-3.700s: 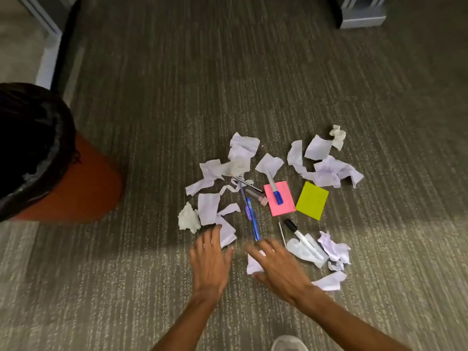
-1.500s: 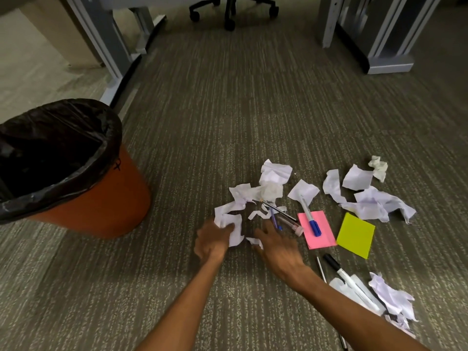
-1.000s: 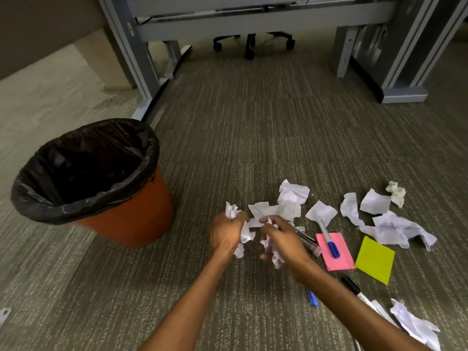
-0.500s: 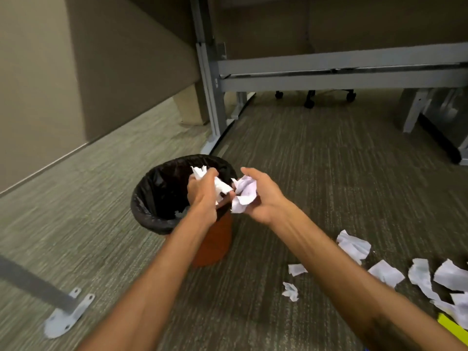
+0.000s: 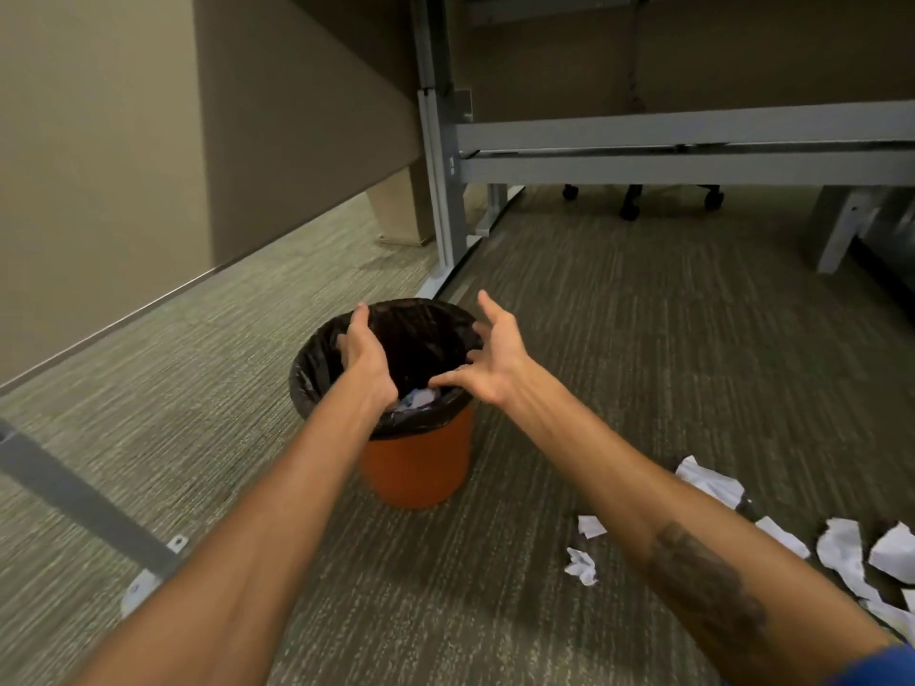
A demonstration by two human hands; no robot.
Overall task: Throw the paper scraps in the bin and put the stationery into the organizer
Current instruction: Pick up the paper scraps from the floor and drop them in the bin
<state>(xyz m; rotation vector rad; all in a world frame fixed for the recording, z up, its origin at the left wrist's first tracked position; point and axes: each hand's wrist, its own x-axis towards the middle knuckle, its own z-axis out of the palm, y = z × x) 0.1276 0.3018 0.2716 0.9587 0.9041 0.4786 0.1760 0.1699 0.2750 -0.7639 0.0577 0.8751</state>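
An orange bin [image 5: 415, 467] lined with a black bag stands on the carpet in the middle of the view. Both my hands hover over its mouth. My left hand [image 5: 366, 354] is over the left side, fingers spread, nothing in it. My right hand [image 5: 490, 361] is over the right rim, fingers apart and empty. White paper scraps [image 5: 418, 398] lie inside the bin between my hands. More crumpled paper scraps [image 5: 841, 547] lie on the floor at the right edge, with two small pieces [image 5: 582, 566] nearer the bin. No stationery or organizer is in view.
A grey desk frame [image 5: 440, 180] and crossbeams stand behind the bin, with office chair casters [image 5: 631, 207] beyond. A beige partition wall [image 5: 124, 156] runs along the left. A grey metal leg with a foot plate [image 5: 143, 581] slants across the lower left.
Half a second ago both hands held crumpled paper near the bin; now they are spread over it, and the paper lies inside the bin.
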